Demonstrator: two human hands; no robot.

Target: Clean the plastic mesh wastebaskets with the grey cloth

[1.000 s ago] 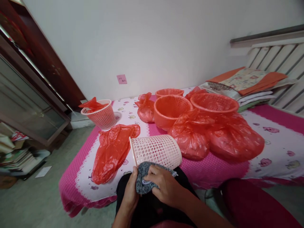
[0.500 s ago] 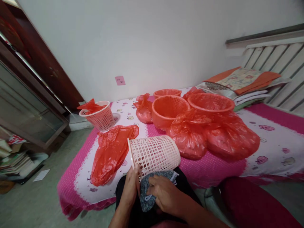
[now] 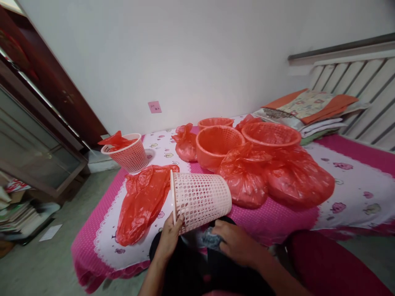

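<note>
A pale pink perforated plastic basket lies on its side above my lap, its mouth facing left. My left hand grips its rim, thumb on the outer wall. In my right hand is a bunched grey cloth, blurred by motion, just below the basket's wall. Left of the basket, an orange-red plastic bag is spread loosely on the bed. Behind it to the left stands another pink basket with a red bag stuffed in its top.
On the bed, right of centre, stand several bag-lined baskets and tied, filled red bags. Folded bedding is stacked before a white radiator. A dark red round seat is at lower right, books at far left.
My right hand has moved right and slightly up with the grey cloth, which is now bunched and lower on the basket's side. The basket has tilted a little in my left hand.
</note>
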